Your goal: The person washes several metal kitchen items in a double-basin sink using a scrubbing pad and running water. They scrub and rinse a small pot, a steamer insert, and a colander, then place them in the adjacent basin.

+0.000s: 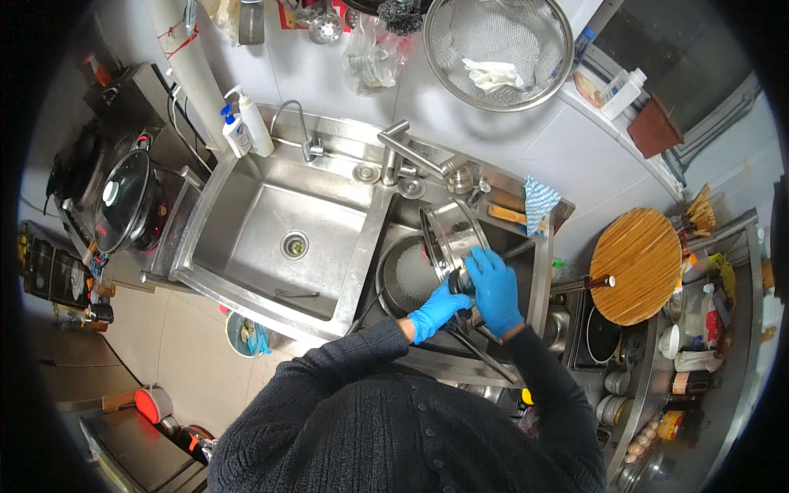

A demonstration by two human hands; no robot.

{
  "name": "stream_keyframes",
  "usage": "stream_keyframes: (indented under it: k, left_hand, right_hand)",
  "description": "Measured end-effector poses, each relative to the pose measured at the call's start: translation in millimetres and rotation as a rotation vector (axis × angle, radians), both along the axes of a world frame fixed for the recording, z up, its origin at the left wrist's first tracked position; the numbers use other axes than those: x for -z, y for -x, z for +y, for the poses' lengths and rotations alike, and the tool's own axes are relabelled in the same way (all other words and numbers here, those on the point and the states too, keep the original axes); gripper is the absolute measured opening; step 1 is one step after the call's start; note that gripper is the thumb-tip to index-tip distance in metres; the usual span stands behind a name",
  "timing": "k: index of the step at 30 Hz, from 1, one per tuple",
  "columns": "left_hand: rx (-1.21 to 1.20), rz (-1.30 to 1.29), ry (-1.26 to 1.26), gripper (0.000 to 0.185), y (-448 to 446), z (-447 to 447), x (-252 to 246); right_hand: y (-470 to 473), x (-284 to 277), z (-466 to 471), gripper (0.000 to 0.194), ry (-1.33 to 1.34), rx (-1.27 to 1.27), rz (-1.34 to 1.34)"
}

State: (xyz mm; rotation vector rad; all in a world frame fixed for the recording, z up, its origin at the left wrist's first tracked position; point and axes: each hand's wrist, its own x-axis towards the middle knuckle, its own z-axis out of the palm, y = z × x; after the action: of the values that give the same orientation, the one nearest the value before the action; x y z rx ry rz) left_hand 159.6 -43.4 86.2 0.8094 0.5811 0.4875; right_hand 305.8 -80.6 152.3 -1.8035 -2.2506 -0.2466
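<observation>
My left hand [439,310], in a blue glove, grips the dark handle at the near end of a stainless steel pot [455,234], tilted on its side over the right sink basin. Against the pot's lower right rests my right hand [493,289], also gloved in blue, its fingers over the wall near the handle; what lies beneath them is hidden. Under the pot, a round pan [410,271] with greyish liquid sits in the basin [527,265]. The faucet [416,151] stands just beyond the pot.
The left basin [240,246] has a drain and a small thin metal item. Two pump bottles [254,126] stand at the back left corner. A blue-and-white cloth [540,204] hangs at the right rear. A large mesh strainer [499,55] hangs above, and a round slatted board [638,265] is at right.
</observation>
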Motion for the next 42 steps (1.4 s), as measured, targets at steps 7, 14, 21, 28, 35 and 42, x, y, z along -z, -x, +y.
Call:
stream_keyframes:
  k: [7, 14, 21, 28, 35, 42]
  left_hand:
    - [0.012, 0.005, -0.001, 0.059, -8.7, -0.6, 1.1]
    - [0.003, -0.005, -0.018, 0.057, -2.4, 0.3, 1.5]
    - [-0.011, 0.034, -0.054, 0.069, 8.0, -2.4, 3.3]
    - [0.035, 0.056, 0.071, 0.065, 11.1, -1.2, -4.6]
    - [-0.057, -0.005, 0.004, 0.058, 0.4, -7.5, 9.5]
    - [-0.029, 0.005, 0.018, 0.048, -9.3, -4.8, 21.5]
  right_hand:
    - [-3.8, -1.0, 31.5, 0.039, -0.045, 0.044, -0.116]
    - [-12.2, -2.7, 55.6, 0.032, 0.119, -0.338, 0.012]
    - [-7.0, -3.1, 58.2, 0.032, 0.069, -0.335, -0.065]
    - [-23.1, 1.4, 47.6, 0.033, 0.033, -0.209, -0.023]
    - [-8.8, 2.7, 4.0, 0.036, -0.036, -0.051, -0.043]
    - [-10.3, 10.1, -11.2, 0.040, -0.012, 0.011, -0.024]
